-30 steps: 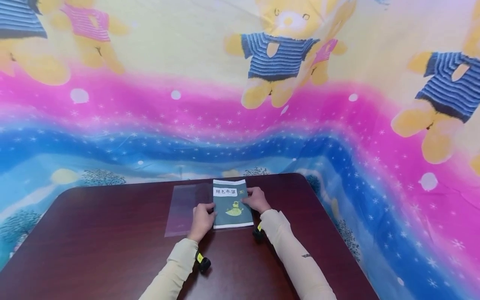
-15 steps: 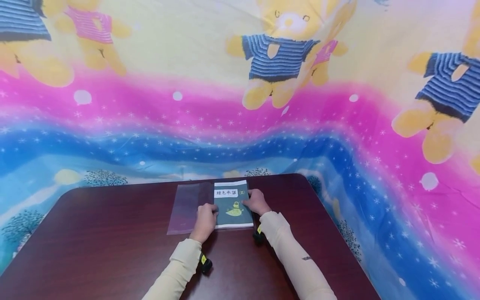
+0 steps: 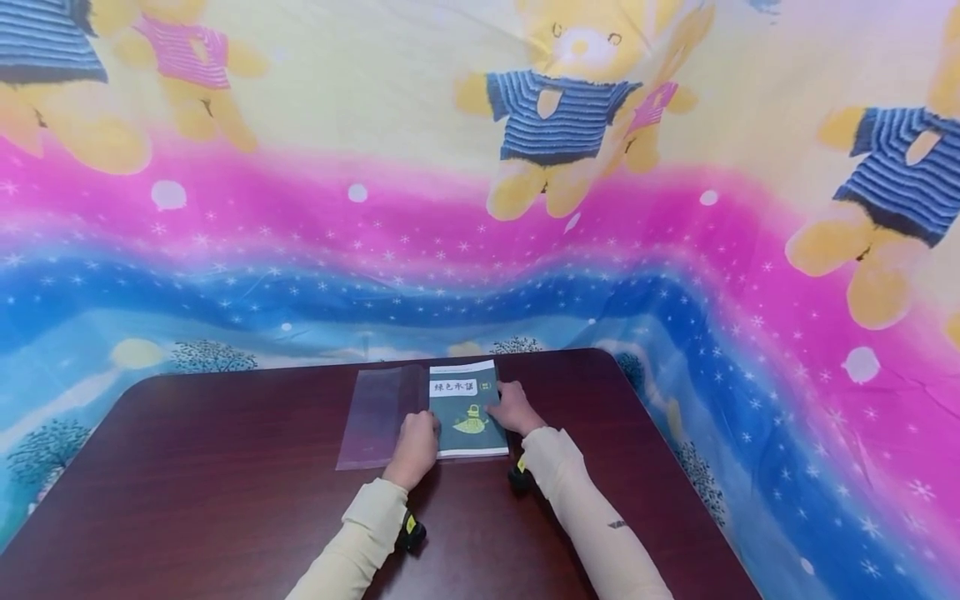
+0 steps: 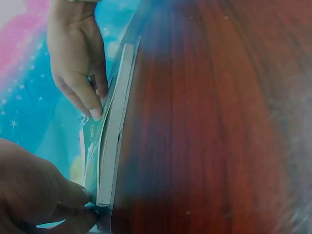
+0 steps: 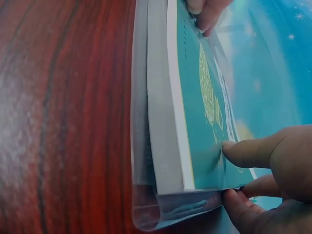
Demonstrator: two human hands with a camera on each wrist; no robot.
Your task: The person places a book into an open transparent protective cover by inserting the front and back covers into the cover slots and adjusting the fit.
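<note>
A green book (image 3: 468,421) with a white title label and a yellow-green drawing lies face up on a transparent plastic book cover (image 3: 371,412). One flap of that cover spreads out to the left of the book. At the book's left edge my left hand (image 3: 415,450) pinches with thumb and fingers, seen close in the left wrist view. My right hand (image 3: 519,408) holds the opposite edge, its thumb pressing on the front and its fingers at the side. In the right wrist view, clear plastic bends round below that edge. Some left fingertips are hidden.
The dark red-brown wooden table (image 3: 225,467) has rounded far corners. A printed cloth (image 3: 420,208) with bears and snowflakes hangs behind it and along the right side. Each wrist carries a small black camera (image 3: 411,533).
My left hand has shifted slightly right, and its fingers now curl closer in at the book's left edge. The plastic flap has moved slightly right. My right hand keeps its hold.
</note>
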